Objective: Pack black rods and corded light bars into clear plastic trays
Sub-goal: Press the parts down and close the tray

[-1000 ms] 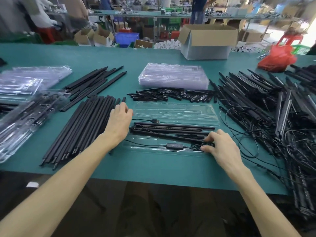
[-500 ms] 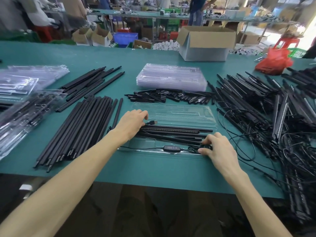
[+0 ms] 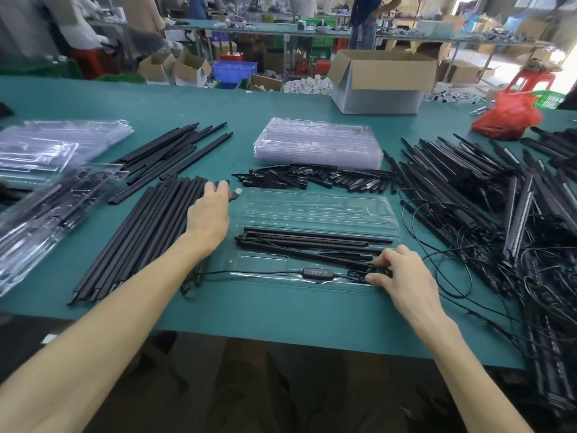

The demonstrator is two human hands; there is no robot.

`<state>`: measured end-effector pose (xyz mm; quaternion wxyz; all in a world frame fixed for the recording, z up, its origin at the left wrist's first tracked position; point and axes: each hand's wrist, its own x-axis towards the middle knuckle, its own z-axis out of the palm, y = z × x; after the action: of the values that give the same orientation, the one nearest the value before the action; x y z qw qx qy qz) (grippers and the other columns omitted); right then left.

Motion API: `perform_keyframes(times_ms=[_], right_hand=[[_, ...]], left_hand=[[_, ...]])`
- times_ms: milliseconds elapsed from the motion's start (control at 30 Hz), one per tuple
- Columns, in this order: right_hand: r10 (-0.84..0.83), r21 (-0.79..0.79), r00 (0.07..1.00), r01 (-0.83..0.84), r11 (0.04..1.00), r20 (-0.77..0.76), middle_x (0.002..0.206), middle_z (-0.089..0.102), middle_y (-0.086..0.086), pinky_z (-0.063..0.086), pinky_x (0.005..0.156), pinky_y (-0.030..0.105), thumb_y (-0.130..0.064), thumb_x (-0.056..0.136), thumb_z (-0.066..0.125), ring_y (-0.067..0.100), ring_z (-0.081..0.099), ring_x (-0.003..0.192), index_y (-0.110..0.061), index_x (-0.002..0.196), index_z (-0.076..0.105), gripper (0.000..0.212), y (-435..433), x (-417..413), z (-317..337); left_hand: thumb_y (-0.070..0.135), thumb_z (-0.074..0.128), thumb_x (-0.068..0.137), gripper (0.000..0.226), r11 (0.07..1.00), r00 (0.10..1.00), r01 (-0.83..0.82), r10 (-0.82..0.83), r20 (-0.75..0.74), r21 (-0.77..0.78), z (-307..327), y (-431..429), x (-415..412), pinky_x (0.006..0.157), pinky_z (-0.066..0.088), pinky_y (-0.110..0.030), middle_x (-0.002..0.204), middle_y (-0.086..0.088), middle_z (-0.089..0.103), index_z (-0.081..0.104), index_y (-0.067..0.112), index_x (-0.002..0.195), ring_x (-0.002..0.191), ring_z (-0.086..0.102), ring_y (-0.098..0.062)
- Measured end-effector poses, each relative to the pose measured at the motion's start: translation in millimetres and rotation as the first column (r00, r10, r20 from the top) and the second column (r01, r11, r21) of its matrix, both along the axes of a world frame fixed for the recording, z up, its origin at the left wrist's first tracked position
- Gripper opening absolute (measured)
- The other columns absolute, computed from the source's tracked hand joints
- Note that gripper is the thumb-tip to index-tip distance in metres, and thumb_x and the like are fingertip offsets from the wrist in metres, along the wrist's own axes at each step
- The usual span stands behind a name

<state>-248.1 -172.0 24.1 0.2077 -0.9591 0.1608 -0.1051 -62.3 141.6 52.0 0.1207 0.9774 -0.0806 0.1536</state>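
The left hand (image 3: 208, 214) has moved since half a second ago — back then it lay on the left end of the clear tray (image 3: 315, 210), and now it has slid away to the top of the big pile of black rods (image 3: 140, 239) beside the tray. Its fingers are spread flat over the rod ends, and I cannot tell if it has grabbed one. A small plug (image 3: 238, 192) with a silver tip sticks out just past its fingertips, at the tray's far left corner; before, that plug lay lower down by the rods in the tray. The right hand (image 3: 402, 276) has stayed where it was, at the right end of the tray, pinching a little bunch of black cord (image 3: 365, 271) between thumb and fingers. The tray lies open on the green table (image 3: 281, 310), right in front of the person. Its near half holds a few black rods and a light bar (image 3: 309, 240) lying side by side, and the cord with its small button box (image 3: 319, 272) runs along the front edge. A stack of empty trays (image 3: 318, 142) sits behind, and a messy heap of corded bars (image 3: 487, 195) fills the right side.
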Motion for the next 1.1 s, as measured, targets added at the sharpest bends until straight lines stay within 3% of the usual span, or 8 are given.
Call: perform_keyframes(times_ms=[300,467,600,667,700,867,1000,1100], right_hand=[[-0.002,-0.002,1.000,0.002,1.000,-0.004,0.096,0.051,-0.012,0.041,0.069,0.035,-0.036,0.086,0.077,0.011,0.046,0.099,-0.026,0.098,0.062,0.022,-0.4,0.0,1.4],[-0.004,0.010,1.000,0.004,1.000,-0.001,0.096,0.051,-0.011,0.043,0.069,0.034,-0.036,0.085,0.078,0.013,0.049,0.099,-0.026,0.096,0.062,0.022,0.8,-1.3,1.7],[-0.008,0.000,1.000,0.008,1.000,-0.012,0.096,0.051,-0.011,0.039,0.066,0.033,-0.035,0.085,0.078,0.012,0.048,0.098,-0.025,0.095,0.061,0.021,1.3,-0.3,2.6],[-0.008,-0.004,1.000,0.008,1.000,-0.013,0.096,0.051,-0.011,0.038,0.066,0.033,-0.035,0.086,0.078,0.012,0.048,0.098,-0.026,0.095,0.061,0.021,1.9,-0.1,1.8],[-0.010,0.001,1.000,0.010,1.000,-0.012,0.097,0.051,-0.012,0.038,0.067,0.033,-0.035,0.086,0.077,0.012,0.048,0.098,-0.026,0.095,0.061,0.021,1.8,0.0,1.4],[-0.017,0.022,1.000,0.017,1.000,0.002,0.096,0.051,-0.012,0.039,0.068,0.033,-0.034,0.085,0.078,0.011,0.047,0.096,-0.026,0.094,0.061,0.021,1.8,-0.7,0.2],[-0.018,0.031,1.000,0.018,0.999,0.013,0.096,0.052,-0.012,0.040,0.069,0.033,-0.034,0.084,0.079,0.011,0.048,0.096,-0.026,0.093,0.061,0.021,3.2,-0.6,-0.8],[-0.014,0.036,1.000,0.013,0.999,0.015,0.097,0.052,-0.012,0.041,0.071,0.034,-0.033,0.084,0.079,0.011,0.048,0.096,-0.026,0.094,0.062,0.021,3.2,-0.5,-1.3]], left_hand=[[0.012,0.045,0.100,0.022,0.992,0.987,0.032,-0.051,-0.155,-0.125,-10.5,-6.8,5.0,0.083,0.049,-0.042,0.115,-0.013,0.062,0.063,0.007,0.112,0.097,0.060,-0.035],[0.011,0.050,0.097,0.024,0.953,0.954,-0.059,-0.034,-0.298,-0.298,-10.6,-27.3,13.3,0.079,0.048,-0.043,0.096,-0.024,0.067,0.057,-0.012,0.098,0.091,0.061,-0.041],[0.002,0.062,0.087,0.028,0.767,0.915,-0.237,-0.031,-0.403,-0.597,-11.0,-24.9,26.3,0.073,0.040,-0.032,0.079,-0.009,0.048,0.044,0.017,0.072,0.078,0.046,-0.023],[-0.002,0.066,0.088,0.013,0.692,0.894,-0.269,-0.079,-0.440,-0.670,-13.8,-19.4,31.6,0.091,0.050,-0.035,0.101,-0.018,0.063,0.064,0.003,0.099,0.094,0.060,-0.032],[-0.004,0.066,0.089,0.027,0.669,0.884,-0.276,-0.105,-0.455,-0.690,-15.0,-18.1,34.0,0.095,0.050,-0.036,0.109,-0.019,0.065,0.063,-0.004,0.116,0.103,0.061,-0.031],[-0.023,0.051,0.084,0.043,0.534,0.881,-0.268,-0.201,-0.429,-0.802,-9.9,-16.1,35.3,0.061,0.043,-0.022,0.082,-0.001,0.056,0.069,0.002,0.114,0.076,0.054,-0.013],[-0.013,0.060,0.085,0.033,0.435,0.869,-0.252,-0.291,-0.399,-0.865,0.0,-12.2,34.5,0.078,0.045,-0.026,0.094,0.000,0.066,0.069,0.015,0.100,0.094,0.061,-0.017],[-0.002,0.062,0.090,0.031,0.311,0.866,-0.185,-0.397,-0.304,-0.932,15.6,-8.7,33.2,0.091,0.045,-0.033,0.113,0.002,0.071,0.063,0.017,0.115,0.102,0.067,-0.017]])
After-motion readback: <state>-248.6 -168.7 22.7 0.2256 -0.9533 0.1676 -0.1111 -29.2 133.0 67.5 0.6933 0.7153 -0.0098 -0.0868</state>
